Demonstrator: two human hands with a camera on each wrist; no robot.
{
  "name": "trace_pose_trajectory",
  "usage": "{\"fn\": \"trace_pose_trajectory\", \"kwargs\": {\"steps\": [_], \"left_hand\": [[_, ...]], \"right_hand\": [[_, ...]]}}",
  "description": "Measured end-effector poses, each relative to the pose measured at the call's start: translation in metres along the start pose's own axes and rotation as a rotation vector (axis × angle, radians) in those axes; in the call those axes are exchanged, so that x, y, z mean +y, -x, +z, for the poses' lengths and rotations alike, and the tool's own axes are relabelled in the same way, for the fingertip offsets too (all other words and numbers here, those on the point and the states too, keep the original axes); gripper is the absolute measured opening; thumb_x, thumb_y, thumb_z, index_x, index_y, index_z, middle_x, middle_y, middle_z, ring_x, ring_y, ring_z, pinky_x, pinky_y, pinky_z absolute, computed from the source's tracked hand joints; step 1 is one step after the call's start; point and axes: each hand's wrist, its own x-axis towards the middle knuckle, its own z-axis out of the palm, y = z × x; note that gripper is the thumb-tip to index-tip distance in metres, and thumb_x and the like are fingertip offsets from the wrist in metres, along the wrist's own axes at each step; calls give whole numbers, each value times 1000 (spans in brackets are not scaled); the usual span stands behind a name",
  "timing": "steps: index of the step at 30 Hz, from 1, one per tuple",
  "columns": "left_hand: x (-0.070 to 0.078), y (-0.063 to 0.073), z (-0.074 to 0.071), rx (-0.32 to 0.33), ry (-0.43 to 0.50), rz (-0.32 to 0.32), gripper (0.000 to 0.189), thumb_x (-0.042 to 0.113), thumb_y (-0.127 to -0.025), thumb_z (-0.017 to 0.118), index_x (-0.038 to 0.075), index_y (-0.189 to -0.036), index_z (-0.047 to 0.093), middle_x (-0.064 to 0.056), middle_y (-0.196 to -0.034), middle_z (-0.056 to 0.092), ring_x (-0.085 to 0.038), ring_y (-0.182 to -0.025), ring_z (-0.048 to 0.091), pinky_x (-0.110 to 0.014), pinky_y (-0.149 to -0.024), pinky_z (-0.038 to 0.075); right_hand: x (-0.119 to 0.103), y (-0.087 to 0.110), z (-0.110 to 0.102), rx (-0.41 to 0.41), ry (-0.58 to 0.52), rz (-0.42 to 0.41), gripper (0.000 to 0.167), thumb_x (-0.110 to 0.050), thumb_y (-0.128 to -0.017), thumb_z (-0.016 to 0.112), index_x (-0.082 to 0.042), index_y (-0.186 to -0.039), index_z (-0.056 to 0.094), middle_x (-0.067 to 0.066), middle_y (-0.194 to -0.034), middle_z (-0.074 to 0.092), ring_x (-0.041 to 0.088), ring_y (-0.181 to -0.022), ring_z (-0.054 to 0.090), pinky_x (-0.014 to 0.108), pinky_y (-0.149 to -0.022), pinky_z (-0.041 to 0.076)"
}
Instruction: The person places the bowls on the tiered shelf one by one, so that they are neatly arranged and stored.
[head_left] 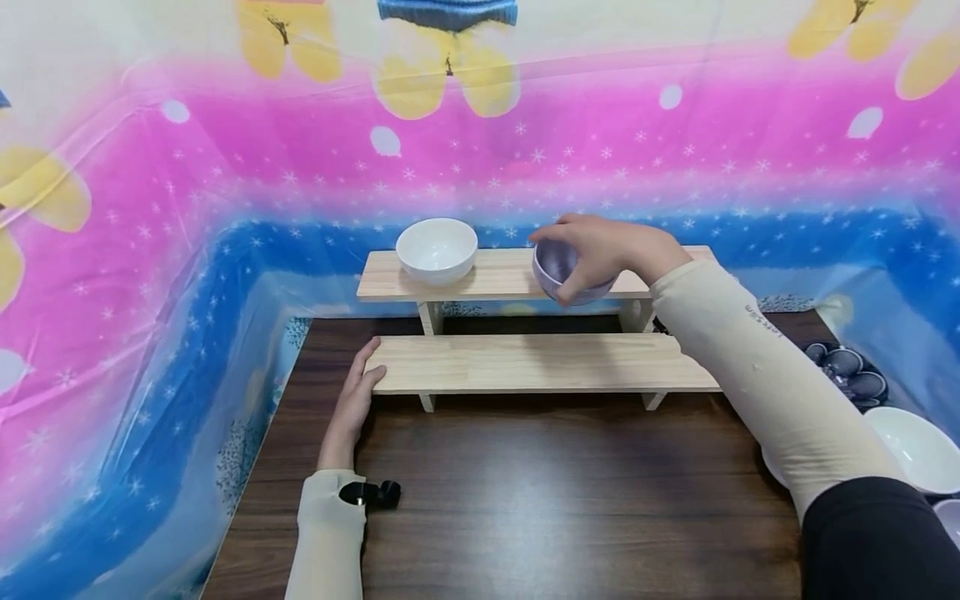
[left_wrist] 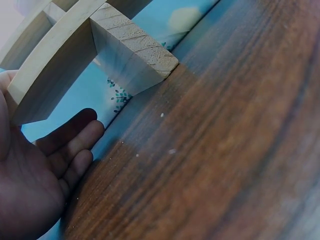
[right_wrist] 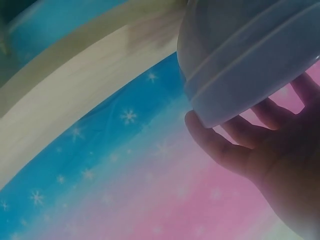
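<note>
One dark brown table holds a wooden two-step shelf. Its low near board and its high far board both run long from left to right. A white bowl sits on the left part of the far board. A lilac bowl is to its right, with a gap between them. It is round, so it has no long side. It lies right in the grip of a person's right hand, which pinches it, thumb on the near side, fingers on the far side. How its bottom meets the far board seems to matter most, but it is hard to tell if they touch. The left hand, farther away, holds the near board's left end, three fingers loose below.
</note>
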Motion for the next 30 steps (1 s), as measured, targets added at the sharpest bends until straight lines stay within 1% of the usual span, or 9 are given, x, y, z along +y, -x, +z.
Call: {"fn": "trace_pose_trajectory", "kwargs": {"steps": [5,8,11,14,17,20,24,30], "left_hand": [[1,0,-1,-1,-1,1,59,17,-113,42,6,-168,24,-10,-175,15,-33,-161,9,-60,-124,9],[1,0,-1,-7,1,3,59,18,-113,42,7,-168,23,-10,-176,14,-33,-161,8,-60,-124,9],[0,2,-2,-7,1,-9,60,18,-113,43,9,-169,23,-10,-176,12,-34,-161,8,-60,-124,10],[-1,7,-2,3,2,-27,59,19,-113,43,10,-169,25,-11,-175,14,-35,-160,10,-60,-124,10],[-3,10,-3,3,6,-30,59,19,-113,43,10,-169,25,-11,-175,14,-35,-160,10,-60,-124,10],[-3,9,-3,0,11,-22,60,20,-113,44,10,-169,25,-11,-175,14,-34,-160,11,-60,-124,10],[-2,5,-3,-6,4,-7,60,21,-113,44,11,-169,24,-10,-175,14,-34,-161,10,-60,-124,10],[-1,0,-2,-14,1,11,59,19,-113,43,9,-169,24,-11,-175,15,-33,-161,8,-61,-124,9]], "right_hand": [[-3,-10,-3,5,-5,1,98,-34,-78,87,-18,-163,41,18,-155,41,38,-134,46,58,-103,47],[-6,-16,-5,17,-8,3,98,-35,-77,88,-17,-162,42,19,-154,43,37,-134,46,58,-103,46],[-9,-22,-4,17,0,8,99,-39,-78,87,-19,-163,40,17,-155,42,36,-135,46,59,-104,45],[-11,-30,-1,18,-19,6,102,-39,-77,86,-20,-164,37,15,-156,44,34,-135,47,57,-104,46],[-13,-36,1,28,-50,-2,102,-35,-75,85,-17,-163,36,14,-152,47,33,-133,49,56,-104,46],[-16,-41,0,35,-62,-7,100,-32,-74,85,-12,-160,38,14,-149,50,32,-132,49,54,-105,45],[-19,-45,-4,40,-65,-13,98,-31,-74,86,-8,-158,41,17,-152,48,34,-135,47,55,-109,43],[-20,-48,-8,53,-77,-16,98,-31,-74,87,-9,-158,42,17,-155,45,35,-137,45,56,-110,42]]}}
